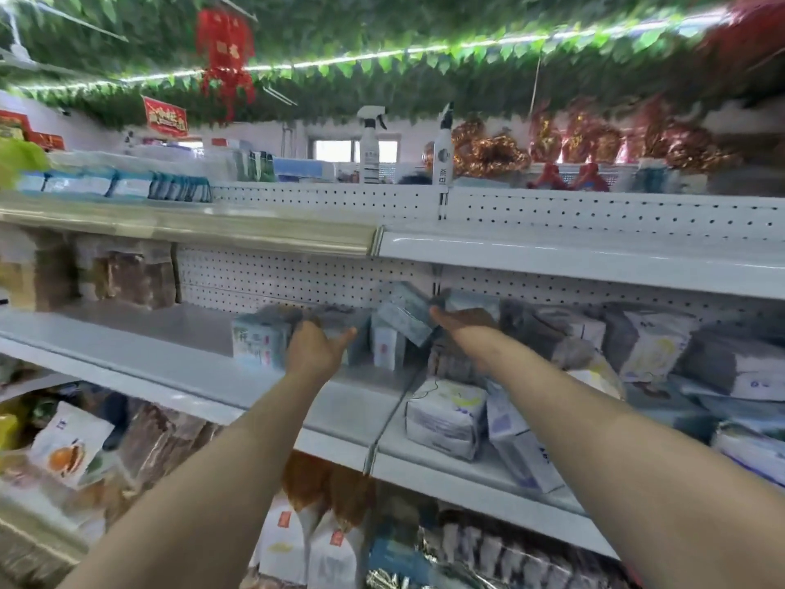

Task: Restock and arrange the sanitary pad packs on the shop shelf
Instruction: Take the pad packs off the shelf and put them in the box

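Head view: middle shelf of a white shop rack, both bare forearms reaching in toward the joint between its two bays. Left hand at the right end of the left bay, close to the back edge, fingers curled over the top of a short row of upright teal packs, thumb spread to the right; judged a steadying, squaring grip, keeping the row standing face-out before the pegboard back panel. Right hand just across the joint, thumb side against a tilted teal pack leaning corner-up beside the row; closure of the fingers round it lost in motion blur, so impossible to tell held from merely pushed. Tilt probably that of a pack on its way upright to join the row. Right bay: loose heap of white and lilac packs spread from back edge to front edge, flat and askew, likely stock awaiting sorting. Brown packets toward the far left back corner of the left bay. On the top shelf, a spray bottle; on the shelf below, snack bags. Task judged early to midway: one neat row started, most packs unarranged. Next step calling for a firm two-handed hold, soft wrappers being prone to slide and topple.
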Available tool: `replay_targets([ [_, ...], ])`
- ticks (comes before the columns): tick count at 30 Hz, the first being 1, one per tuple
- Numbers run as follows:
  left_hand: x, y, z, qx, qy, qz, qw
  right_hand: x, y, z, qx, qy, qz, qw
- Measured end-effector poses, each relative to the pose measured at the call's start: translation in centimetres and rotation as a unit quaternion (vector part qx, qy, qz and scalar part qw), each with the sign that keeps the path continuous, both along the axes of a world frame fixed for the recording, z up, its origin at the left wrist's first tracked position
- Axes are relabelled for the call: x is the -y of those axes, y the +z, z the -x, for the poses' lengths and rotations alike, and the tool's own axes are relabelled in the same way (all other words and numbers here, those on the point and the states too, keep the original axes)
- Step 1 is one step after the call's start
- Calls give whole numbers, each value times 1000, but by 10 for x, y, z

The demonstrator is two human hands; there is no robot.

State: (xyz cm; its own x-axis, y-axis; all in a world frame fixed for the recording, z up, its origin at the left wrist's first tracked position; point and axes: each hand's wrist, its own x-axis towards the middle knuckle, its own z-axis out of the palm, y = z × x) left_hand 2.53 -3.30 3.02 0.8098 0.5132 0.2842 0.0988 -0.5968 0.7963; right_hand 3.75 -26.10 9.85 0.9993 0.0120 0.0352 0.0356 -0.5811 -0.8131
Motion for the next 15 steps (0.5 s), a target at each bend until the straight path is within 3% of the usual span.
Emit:
replay_targets([
  [7,-28,-34,-55,-14,10,123,992,-31,-17,-45,-27,-7,-84,996],
  [10,-35,-41,-76,-12,11,146,989,-27,-44,-106,-33,-14,-90,995],
  [15,-40,-44,-96,6,34,174,984,-49,-26,-79,-57,-13,-140,988],
])
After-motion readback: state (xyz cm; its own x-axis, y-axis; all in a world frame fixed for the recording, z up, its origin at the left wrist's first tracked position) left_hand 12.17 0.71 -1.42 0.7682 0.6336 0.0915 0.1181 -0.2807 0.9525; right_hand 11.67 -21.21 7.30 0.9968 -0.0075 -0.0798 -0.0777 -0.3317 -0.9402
